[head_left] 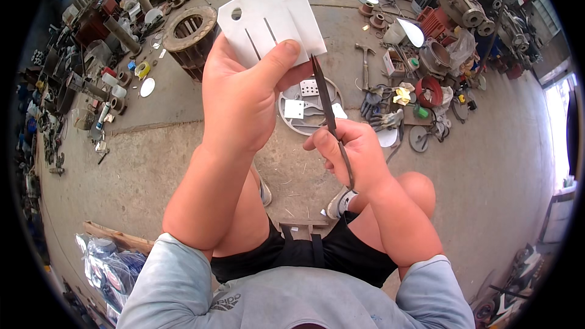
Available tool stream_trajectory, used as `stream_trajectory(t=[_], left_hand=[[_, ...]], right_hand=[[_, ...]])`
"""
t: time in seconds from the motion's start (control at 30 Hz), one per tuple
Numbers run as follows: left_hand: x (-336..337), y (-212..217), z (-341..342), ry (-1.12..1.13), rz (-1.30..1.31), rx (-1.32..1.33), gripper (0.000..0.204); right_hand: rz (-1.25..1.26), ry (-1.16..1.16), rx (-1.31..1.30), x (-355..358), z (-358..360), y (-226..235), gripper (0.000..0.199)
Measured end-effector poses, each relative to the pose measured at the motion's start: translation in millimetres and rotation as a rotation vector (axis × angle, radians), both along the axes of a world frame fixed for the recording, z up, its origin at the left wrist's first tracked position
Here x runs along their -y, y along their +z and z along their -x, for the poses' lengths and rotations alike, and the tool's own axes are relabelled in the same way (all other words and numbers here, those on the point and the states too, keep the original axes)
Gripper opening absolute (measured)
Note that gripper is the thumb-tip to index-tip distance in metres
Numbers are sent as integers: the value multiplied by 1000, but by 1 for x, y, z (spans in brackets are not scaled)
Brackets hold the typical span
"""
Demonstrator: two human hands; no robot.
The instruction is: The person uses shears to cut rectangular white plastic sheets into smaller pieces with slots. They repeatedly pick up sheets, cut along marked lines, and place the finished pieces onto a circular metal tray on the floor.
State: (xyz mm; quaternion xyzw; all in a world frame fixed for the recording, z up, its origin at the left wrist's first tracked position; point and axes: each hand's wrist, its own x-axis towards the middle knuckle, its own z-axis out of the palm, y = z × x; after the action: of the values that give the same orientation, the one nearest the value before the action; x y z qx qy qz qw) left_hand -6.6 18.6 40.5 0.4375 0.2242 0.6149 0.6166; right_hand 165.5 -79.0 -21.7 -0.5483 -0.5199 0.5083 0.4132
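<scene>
Left grip (244, 94): pinching sheet (292, 15) near its lower edge, apparently for steadiness | Right grip (361, 153): wrapped round scissors (326, 99), tips at that edge, seemingly for control

Gray shirt (304, 298), near: dark lettering (226, 302) plus striped mark on chest, left of center. Plastic-wrapped bundle (113, 271), near left: possibly printed in red and white, too blurred to read. No other legible text.
</scene>
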Motion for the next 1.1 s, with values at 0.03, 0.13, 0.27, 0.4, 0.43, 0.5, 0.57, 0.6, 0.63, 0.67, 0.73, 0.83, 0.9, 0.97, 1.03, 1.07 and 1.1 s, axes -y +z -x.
stream_trajectory(t=[0.03,0.13,0.27,0.4,0.43,0.5,0.57,0.6,0.63,0.67,0.73,0.83,0.9,0.97,1.03,1.07,1.1], left_hand=[[0,1,0,3,-1,0,40],[0,0,0,12,-7,10,40],[0,0,0,23,-23,9,39],[0,1,1,29,-28,9,38],[0,0,0,35,-22,5,38],[0,0,-1,39,-13,-4,38],[2,-1,-2,37,-9,-16,38],[1,-1,-2,32,-9,-16,39],[1,-1,-2,28,-9,-16,39],[1,-1,-2,24,-9,-17,39],[1,-1,-2,26,-11,-11,39],[2,0,-2,25,-17,-7,39],[2,1,-1,22,-18,-11,38],[1,1,0,19,-14,-20,38],[1,1,0,22,-15,-27,38],[1,1,0,23,-15,-32,38],[0,1,1,17,-17,-33,38]], right_hand=[[5,5,-6,0,0,1,53],[-23,3,-5,-1,0,-4,50],[22,-24,-21,0,4,2,55],[10,-29,-6,0,4,1,55],[9,-32,-12,-1,4,3,55],[13,-38,-17,-2,5,4,56],[26,-44,-15,-2,6,5,56],[29,-42,-14,-2,5,5,56],[32,-39,-13,-2,5,5,56],[35,-36,-13,-2,5,4,56],[13,-38,-10,-3,5,3,56],[-3,-42,-6,-3,5,0,56],[-10,-45,1,-3,5,-1,57],[-20,-48,14,-2,5,0,57],[-28,-45,-8,-2,6,0,56],[-32,-44,-19,-2,6,0,56],[-30,-40,-21,-1,6,1,56]])
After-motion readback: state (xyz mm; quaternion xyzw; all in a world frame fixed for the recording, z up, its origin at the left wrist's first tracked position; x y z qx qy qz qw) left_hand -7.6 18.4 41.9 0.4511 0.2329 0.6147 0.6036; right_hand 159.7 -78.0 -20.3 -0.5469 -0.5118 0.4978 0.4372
